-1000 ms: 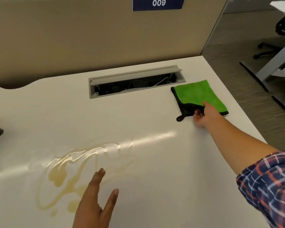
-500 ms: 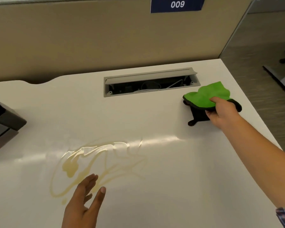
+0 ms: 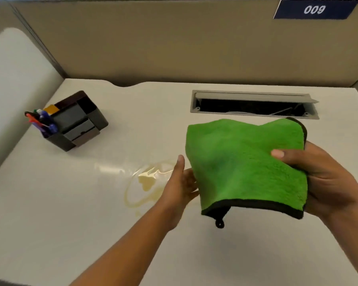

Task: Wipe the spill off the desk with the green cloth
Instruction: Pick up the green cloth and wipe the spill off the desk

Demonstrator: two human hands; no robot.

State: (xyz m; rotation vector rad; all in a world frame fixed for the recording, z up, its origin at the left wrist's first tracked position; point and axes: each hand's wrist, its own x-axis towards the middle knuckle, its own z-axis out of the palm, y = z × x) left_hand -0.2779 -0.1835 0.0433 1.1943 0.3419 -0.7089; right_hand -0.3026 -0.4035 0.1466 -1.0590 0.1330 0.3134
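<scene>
Lifted off the desk [image 3: 70,234] since 0.5 s ago, green cloth [image 3: 246,164] now hangs spread before the cable tray [image 3: 254,104]. Right hand [image 3: 327,182] pinches its right edge, thumb on top. Left hand [image 3: 180,182] is open, fingers at the cloth's left edge, partly covering the yellowish spill [image 3: 145,182]. Pen organiser [image 3: 70,120] sits far left.
</scene>
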